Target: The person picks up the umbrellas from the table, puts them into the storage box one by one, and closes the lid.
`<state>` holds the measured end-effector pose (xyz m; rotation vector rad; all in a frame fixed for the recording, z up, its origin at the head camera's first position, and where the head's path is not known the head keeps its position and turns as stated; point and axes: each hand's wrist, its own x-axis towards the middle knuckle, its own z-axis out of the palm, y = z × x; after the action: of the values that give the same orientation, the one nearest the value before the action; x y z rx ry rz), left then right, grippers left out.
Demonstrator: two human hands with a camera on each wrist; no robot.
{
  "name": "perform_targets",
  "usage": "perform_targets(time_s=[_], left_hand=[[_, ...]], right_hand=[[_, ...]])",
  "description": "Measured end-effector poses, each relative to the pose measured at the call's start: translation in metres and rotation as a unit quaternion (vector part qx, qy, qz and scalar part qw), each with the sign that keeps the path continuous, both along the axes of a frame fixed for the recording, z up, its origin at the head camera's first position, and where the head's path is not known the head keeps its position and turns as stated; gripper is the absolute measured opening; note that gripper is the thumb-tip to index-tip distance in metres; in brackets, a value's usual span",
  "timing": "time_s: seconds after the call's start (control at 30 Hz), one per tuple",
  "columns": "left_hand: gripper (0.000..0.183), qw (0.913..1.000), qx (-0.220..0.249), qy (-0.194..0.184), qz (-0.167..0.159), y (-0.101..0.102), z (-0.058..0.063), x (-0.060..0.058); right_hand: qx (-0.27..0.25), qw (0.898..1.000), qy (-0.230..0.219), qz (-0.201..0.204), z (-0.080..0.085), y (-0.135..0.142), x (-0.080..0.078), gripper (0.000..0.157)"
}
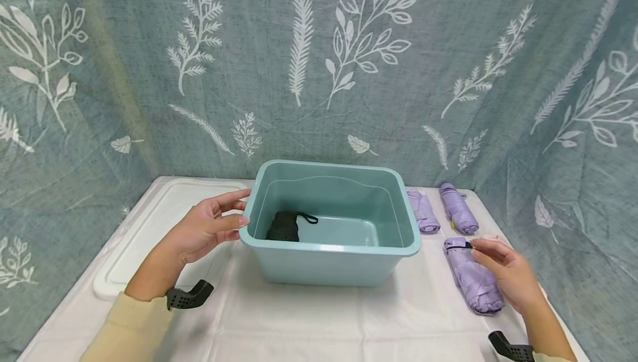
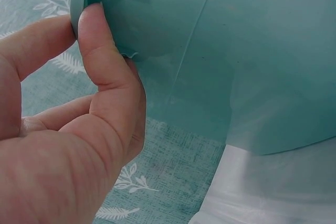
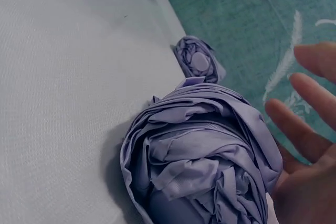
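Observation:
A teal plastic bin [image 1: 329,265] stands on the table. My left hand [image 1: 211,226] holds its left rim, with the thumb bent under the lip [image 2: 79,3] in the left wrist view. Inside the bin lies a small black bundle [image 1: 284,226] with a loop strap. My right hand [image 1: 510,273] is beside the nearest rolled purple folding umbrella [image 1: 476,282], its fingertips near the dark strap at the far end. In the right wrist view its fingers [image 3: 299,129] are spread and relaxed, to the right of the umbrella's bunched end [image 3: 199,166]; whether they touch it cannot be told.
Two more rolled purple umbrellas lie behind, one [image 1: 458,210] near the table's right edge, another [image 1: 423,212] beside the bin. A white lid [image 1: 149,234] lies flat on the left. Leaf-patterned curtains [image 1: 319,74] hang around the white-covered table [image 1: 299,323].

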<state>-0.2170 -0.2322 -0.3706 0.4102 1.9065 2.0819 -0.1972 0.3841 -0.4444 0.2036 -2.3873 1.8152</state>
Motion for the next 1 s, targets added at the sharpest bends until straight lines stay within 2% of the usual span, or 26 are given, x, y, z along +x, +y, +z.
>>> perform_targets(time_s=[0.13,0.23,0.4,0.53,0.63,0.8,1.0], left_hand=[[0.073,1.0,0.003,-0.002,0.0,0.001,0.001,-0.001],[0.073,1.0,0.004,-0.004,0.001,0.002,0.002,0.0],[0.072,1.0,-0.001,-0.005,0.003,0.002,0.001,-0.001],[0.072,1.0,0.001,-0.001,0.001,0.001,0.0,0.0],[0.072,1.0,0.004,0.0,-0.001,0.001,0.0,0.0],[0.07,0.9999,0.01,0.006,-0.002,0.0,-0.002,0.0],[0.07,0.9998,0.016,0.008,-0.002,0.001,-0.003,-0.001]], right_hand=[[0.07,0.996,-0.031,-0.044,0.0,0.002,0.001,0.042],[0.113,0.99,-0.065,-0.054,-0.002,0.004,0.002,0.05],[0.178,0.975,-0.131,-0.03,-0.003,0.008,0.002,0.06],[0.219,0.965,-0.144,-0.008,-0.004,0.013,-0.002,0.059],[0.225,0.963,-0.15,0.013,-0.004,0.015,-0.004,0.059],[0.199,0.965,-0.16,0.061,-0.001,0.017,-0.007,0.064],[0.215,0.959,-0.174,0.07,0.005,0.015,-0.01,0.068]])
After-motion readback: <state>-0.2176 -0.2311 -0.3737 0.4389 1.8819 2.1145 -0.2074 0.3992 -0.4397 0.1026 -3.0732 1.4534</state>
